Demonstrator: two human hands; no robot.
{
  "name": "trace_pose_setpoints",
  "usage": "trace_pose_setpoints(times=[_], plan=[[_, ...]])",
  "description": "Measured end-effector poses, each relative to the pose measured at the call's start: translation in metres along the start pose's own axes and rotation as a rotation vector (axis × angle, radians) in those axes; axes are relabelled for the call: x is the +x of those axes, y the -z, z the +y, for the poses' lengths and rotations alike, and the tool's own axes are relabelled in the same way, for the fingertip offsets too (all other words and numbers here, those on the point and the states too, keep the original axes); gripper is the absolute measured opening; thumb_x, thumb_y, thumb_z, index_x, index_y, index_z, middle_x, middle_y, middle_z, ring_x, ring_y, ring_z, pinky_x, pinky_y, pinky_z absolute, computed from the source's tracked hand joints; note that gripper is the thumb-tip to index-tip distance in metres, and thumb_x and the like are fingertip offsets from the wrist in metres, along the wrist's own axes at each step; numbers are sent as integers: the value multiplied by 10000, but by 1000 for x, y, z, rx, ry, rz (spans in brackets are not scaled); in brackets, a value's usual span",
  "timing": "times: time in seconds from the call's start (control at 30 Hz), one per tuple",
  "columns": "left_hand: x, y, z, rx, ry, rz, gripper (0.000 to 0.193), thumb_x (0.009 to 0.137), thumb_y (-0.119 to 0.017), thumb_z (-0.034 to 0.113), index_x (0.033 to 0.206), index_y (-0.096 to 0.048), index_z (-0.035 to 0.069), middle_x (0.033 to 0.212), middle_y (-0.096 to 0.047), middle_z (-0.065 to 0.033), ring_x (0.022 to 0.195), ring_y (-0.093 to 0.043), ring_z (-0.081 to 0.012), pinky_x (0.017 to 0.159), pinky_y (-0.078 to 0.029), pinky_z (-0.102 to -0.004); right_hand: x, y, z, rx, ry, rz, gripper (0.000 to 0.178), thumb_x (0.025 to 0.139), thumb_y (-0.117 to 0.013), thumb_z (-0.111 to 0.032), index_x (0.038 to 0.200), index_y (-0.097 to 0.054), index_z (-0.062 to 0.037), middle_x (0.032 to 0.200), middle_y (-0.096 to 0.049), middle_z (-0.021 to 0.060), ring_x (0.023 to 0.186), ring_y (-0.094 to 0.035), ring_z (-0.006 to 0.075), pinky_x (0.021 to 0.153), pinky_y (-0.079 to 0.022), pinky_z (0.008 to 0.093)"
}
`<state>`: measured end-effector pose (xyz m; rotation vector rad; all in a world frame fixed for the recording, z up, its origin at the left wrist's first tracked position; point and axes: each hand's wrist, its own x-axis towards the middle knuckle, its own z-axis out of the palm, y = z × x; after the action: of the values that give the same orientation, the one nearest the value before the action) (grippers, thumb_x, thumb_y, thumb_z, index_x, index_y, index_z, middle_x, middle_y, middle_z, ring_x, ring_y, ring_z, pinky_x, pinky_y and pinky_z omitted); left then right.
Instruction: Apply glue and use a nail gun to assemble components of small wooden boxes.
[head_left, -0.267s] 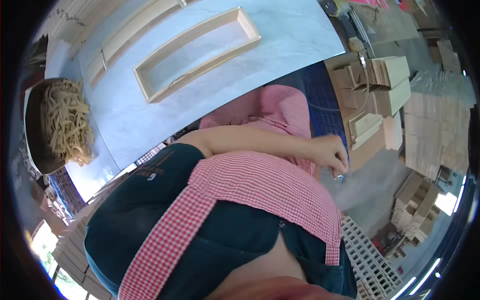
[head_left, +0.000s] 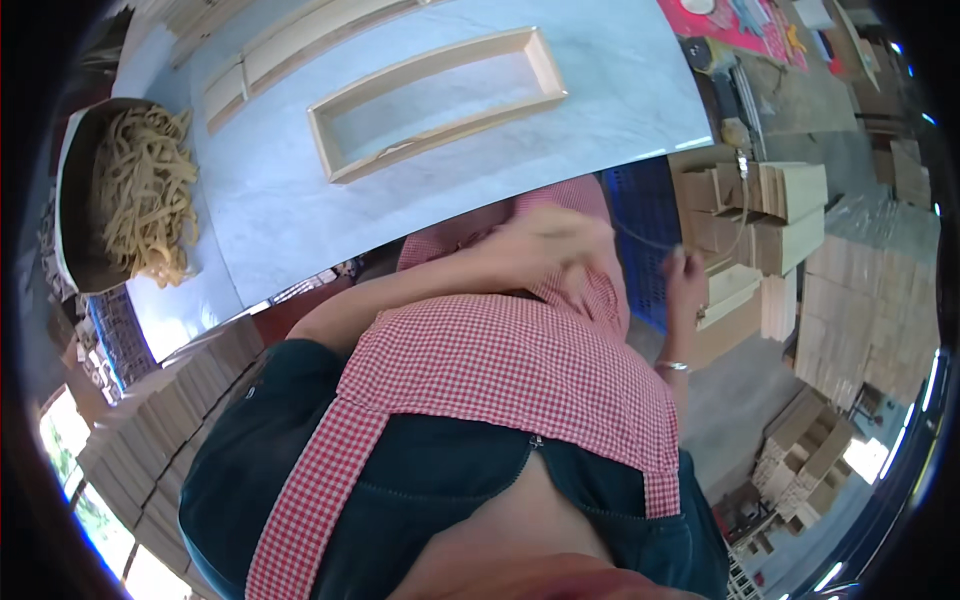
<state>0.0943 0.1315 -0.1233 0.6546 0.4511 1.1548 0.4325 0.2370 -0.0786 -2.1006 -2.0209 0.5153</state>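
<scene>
A pale grey tabletop (head_left: 270, 215) carries a light wooden frame (head_left: 455, 132), a long hollow rectangle, its long axis slanting from lower left up to the right. Left of it sits a dark tub (head_left: 84, 210) of curly strips (head_left: 150, 195). The tabletop's near edge separates the frame from both hands: the left hand (head_left: 560, 240), too blurred to tell its grip, and the right hand (head_left: 685, 282), seemingly curled, contents unclear.

Workshop, looks like small-scale woodwork. Pale wooden frame (head_left: 440, 137) lies on a big smooth worktable (head_left: 640, 110); bin (head_left: 78, 200) of curled pale strips (head_left: 150, 195) at the table's left end. Cut boards (head_left: 795, 190) stacked at right, wrapped pile (head_left: 850, 290) behind, more stacks (head_left: 165, 425) lower left. Blue plastic crate (head_left: 640, 195), bare grey floor (head_left: 735, 400), checked work apron (head_left: 510, 350) on the person.
</scene>
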Motion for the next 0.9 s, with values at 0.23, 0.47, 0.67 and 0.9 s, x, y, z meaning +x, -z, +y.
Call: trace_pose_setpoints(times=[0.23, 0.47, 0.67, 0.9], plan=[[-190, 129, -7, 332, -165, 1285, 295, 1041, -500, 212, 1072, -672, -26, 943, -685, -110, 836, -605, -150, 831, -494, -290, 65, -173, -202, 344, 588, -158, 185, 965, -595, -114, 1091, -677, -7, 921, -689, 72, 776, -627, 161, 725, -510, 280], [-254, 240, 27, 835, -322, 1622, 342, 992, -539, 89, 1319, -586, 2, 1212, -631, -141, 1049, -607, -243, 937, -466, -316, 79, -300, -325, 558, 769, -211, 271, 950, -575, -58, 1211, -635, -20, 1071, -705, 110, 881, -660, 212, 778, -525, 303], [-282, 282, 26, 1019, -221, 1724, 340, 991, -545, 85, 1321, -583, 13, 1223, -626, -145, 1082, -594, -270, 933, -462, -339, 42, -331, -371, 528, 1025, -384, 234, 833, -559, 28, 1060, -608, 3, 883, -611, 147, 814, -570, 331, 766, -483, 414], [-282, 284, 11, 1294, -58, 1842, 256, 995, -542, 85, 1229, -612, 10, 1146, -629, -145, 999, -570, -282, 892, -469, -368, 51, -328, -357, 529, 1138, -524, 280, 830, -575, 9, 1110, -574, 9, 960, -586, 158, 861, -558, 330, 783, -479, 409]])
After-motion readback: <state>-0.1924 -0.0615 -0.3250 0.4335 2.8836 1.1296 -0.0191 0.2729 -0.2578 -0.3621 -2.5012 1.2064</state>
